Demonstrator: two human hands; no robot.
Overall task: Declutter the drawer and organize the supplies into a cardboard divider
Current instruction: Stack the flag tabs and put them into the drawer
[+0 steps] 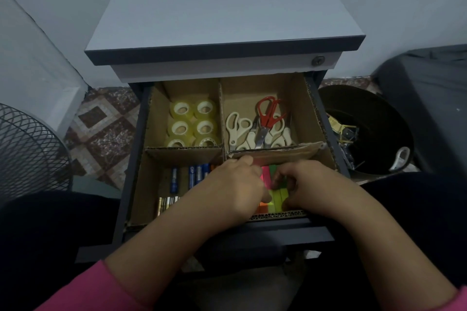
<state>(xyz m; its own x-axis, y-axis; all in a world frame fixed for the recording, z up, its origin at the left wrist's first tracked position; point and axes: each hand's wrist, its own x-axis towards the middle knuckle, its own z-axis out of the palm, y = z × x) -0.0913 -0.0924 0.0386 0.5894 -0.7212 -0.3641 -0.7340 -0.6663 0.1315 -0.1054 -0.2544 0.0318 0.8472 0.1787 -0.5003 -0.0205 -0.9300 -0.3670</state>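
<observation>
- Pink sleeves sit closest to the viewer, and both bare forearms run from them up into the near right compartment of the cardboard divider.
- Left hand lies over the left part of that compartment, fingers curled down onto the neon sticky-note strips; its fingertips reach the far wall of the compartment, where they touch the bent cardboard edge.
- Right hand is just beside it on the right, fingers curled and pinching the green strips from the right side.
- Between the two hands the strips show pink, orange and green, their long axes running near to far; they lie directly under both hands, so neither has to travel, and the right hand has the closer hold on the green ones.
- Left of the hands, the near left compartment holds blue pens and some metallic sticks, also lying near to far.
- Farther on, the far left compartment has tape rolls in neat pairs, and the far right one holds the scissors, red-handled on top of white.
- As a judgement, the strips are being squared into a block, and most of the sorting looks done.
- Beyond the drawer on the right stands a dark bin with discarded bits.
</observation>
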